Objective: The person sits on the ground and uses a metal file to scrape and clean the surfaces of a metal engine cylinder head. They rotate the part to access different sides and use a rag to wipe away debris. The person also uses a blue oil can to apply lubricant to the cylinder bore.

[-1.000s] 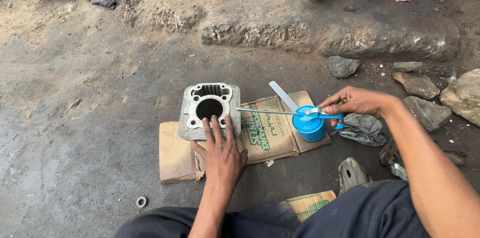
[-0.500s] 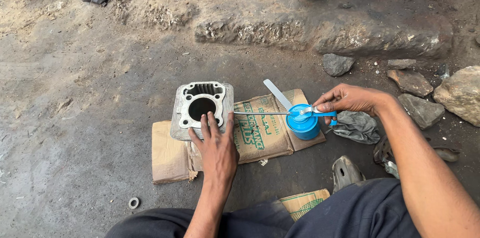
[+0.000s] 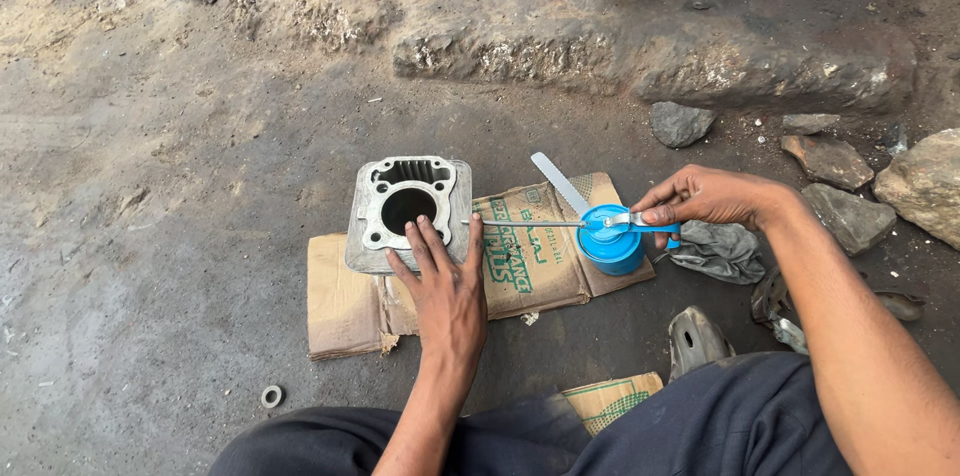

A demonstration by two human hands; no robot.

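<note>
While flattened on the near edge of the grey engine cylinder (image 3: 408, 211) at the cardboard's (image 3: 340, 301) far left corner, left hand (image 3: 445, 286) spread, grasping nothing; right hand (image 3: 700, 201) pinched around the blue oil can (image 3: 612, 239) near the cardboard's right edge.

Grey metal cylinder block (image 3: 408, 208), dark bore in the middle, pale rim. Tan cardboard (image 3: 520, 266) beneath, printed in green. Bright blue oil can (image 3: 610, 241) with silvery spout and lever. Silvery flat strip (image 3: 560, 184) behind. Grey rag (image 3: 722, 251), crumpled. Dark grey ground (image 3: 170, 236), stained. Grey-brown stones (image 3: 835, 191). Dark navy trousers (image 3: 700, 426). Second cardboard scrap (image 3: 610, 401), tan with green crosshatch.
</note>
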